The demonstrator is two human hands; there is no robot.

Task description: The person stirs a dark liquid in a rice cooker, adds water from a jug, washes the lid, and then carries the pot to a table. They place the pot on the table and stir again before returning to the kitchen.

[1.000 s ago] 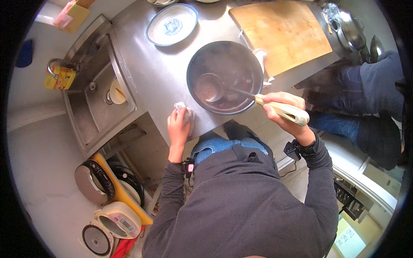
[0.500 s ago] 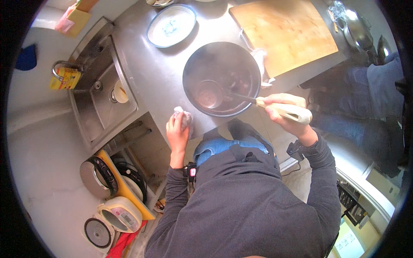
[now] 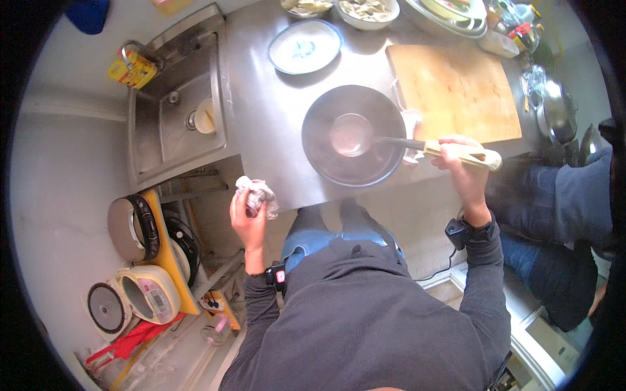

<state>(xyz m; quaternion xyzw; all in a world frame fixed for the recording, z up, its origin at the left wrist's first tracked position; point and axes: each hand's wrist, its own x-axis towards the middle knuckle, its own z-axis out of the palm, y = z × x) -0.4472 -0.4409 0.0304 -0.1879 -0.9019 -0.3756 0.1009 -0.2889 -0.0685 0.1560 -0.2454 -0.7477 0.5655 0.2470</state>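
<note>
My right hand (image 3: 462, 163) is closed around the pale handle of a ladle (image 3: 407, 143). The ladle's round bowl, with something pinkish-brown in it, is over the middle of a dark round pot (image 3: 319, 166) on the steel counter. Haze blurs the pot's inside, so I cannot tell whether the bowl touches what is in there. At the counter's front edge, left of the pot, my left hand (image 3: 248, 221) grips a crumpled whitish cloth (image 3: 259, 194). A second pale cloth (image 3: 412, 127) lies between the pot and the wooden cutting board (image 3: 456, 91).
Behind the pot stand a white oval plate (image 3: 304, 47) and a bowl of pale food pieces (image 3: 368, 13). To the left is a steel sink (image 3: 156, 146) with a pale bowl (image 3: 206, 117). A person in jeans (image 3: 554, 195) is close on my right.
The ladle's bowl has moved from the pot's lower left to its middle and shows more clearly. My left hand with the cloth has shifted left and away from the pot. The whole view has shifted.
</note>
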